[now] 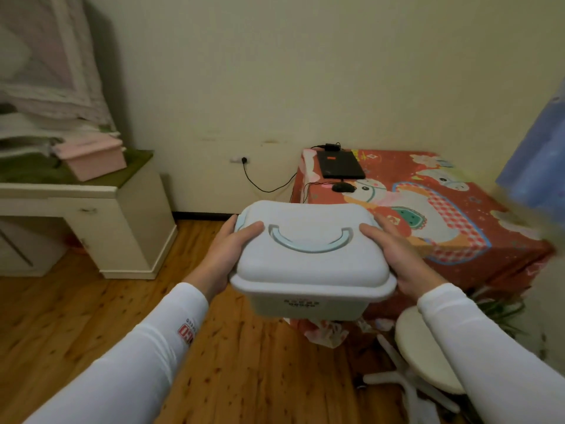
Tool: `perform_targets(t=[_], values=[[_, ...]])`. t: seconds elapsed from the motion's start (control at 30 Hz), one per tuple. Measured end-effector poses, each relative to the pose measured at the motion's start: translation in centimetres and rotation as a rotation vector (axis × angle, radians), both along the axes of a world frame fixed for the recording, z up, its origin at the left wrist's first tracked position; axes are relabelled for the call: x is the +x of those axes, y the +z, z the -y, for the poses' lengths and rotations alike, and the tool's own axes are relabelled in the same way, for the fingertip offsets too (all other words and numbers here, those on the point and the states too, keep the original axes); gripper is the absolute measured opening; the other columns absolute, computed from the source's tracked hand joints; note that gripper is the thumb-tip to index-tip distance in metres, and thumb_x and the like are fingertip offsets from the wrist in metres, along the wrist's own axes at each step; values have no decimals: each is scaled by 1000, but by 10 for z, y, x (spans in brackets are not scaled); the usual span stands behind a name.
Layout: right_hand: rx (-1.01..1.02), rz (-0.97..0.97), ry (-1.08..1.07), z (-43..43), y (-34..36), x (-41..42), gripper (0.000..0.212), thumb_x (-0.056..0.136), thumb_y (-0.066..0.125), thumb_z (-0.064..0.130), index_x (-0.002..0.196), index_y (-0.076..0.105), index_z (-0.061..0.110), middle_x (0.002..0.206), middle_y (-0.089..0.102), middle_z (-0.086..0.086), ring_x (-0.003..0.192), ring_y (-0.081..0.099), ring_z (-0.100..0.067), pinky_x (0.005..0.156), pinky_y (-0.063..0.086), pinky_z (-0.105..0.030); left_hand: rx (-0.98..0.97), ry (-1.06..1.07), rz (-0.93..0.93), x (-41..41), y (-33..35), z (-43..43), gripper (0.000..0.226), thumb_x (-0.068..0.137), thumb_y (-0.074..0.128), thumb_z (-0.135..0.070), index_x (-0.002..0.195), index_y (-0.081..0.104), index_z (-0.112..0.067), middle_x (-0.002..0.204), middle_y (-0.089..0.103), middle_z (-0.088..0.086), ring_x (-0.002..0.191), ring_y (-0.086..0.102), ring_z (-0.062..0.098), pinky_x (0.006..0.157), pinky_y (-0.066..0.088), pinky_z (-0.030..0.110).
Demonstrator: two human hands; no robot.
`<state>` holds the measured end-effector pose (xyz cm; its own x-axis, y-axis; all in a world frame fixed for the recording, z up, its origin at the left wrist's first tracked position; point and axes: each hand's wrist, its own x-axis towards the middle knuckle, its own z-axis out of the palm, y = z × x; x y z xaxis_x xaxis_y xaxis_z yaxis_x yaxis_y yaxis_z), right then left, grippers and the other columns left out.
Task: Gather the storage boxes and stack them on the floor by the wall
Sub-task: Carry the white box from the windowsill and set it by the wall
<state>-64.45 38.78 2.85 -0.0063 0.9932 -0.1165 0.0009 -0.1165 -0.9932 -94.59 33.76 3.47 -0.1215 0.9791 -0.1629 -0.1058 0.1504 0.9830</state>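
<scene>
A pale blue storage box (308, 264) with its lid shut and its curved handle folded flat into the lid is held level in the air, gripped at its sides by the left hand (226, 255) and the right hand (397, 255). A lidded pink storage box (94, 160) is set well apart on a desk (128, 209).

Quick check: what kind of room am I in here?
Likely a home bedroom: folded bedding piled on a cream cabinet, and a laptop and mouse on a cartoon-print cloth.

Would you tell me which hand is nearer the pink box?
Left. The left hand grips the blue box on its side toward the pink box; the right hand opposite.
</scene>
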Motion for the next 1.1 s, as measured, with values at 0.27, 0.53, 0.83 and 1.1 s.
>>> perform_targets(t=[0.27, 0.53, 0.83, 1.1], values=[[-11, 21, 127, -83, -15, -58, 69, 92, 65, 36, 152, 33, 32, 127, 52, 8, 96, 63, -9, 57, 55, -22, -12, 117, 12, -53, -19, -55, 74, 87, 73, -38, 152, 39, -32, 125, 61, -10, 93, 74, 15, 65, 60, 29], [-48, -44, 234, -193, -23, -99, 57, 90, 67, 35, 142, 44, 40, 131, 59, 4, 98, 71, -17, 70, 59, -34, -28, 170, -28, -87, -23, -141, 86, 78, 77, -50, 152, 36, -38, 133, 60, -3, 94, 75, 17, 69, 61, 32], [-53, -36, 334, -292, -26, -133, 61, 89, 67, 34, 146, 45, 33, 132, 62, 0, 106, 68, -24, 92, 55, -50, -42, 274, -42, -109, -23, -216, 76, 86, 73, -42, 152, 38, -33, 139, 60, 7, 107, 70, 29, 92, 57, 52], [-58, -27, 350, -346, -23, -164, 59, 90, 66, 35, 145, 44, 35, 116, 60, 15, 102, 67, -16, 83, 56, -38, -62, 284, -28, -137, -21, -262, 74, 88, 71, -42, 153, 36, -35, 141, 57, 11, 111, 67, 35, 95, 54, 57]])
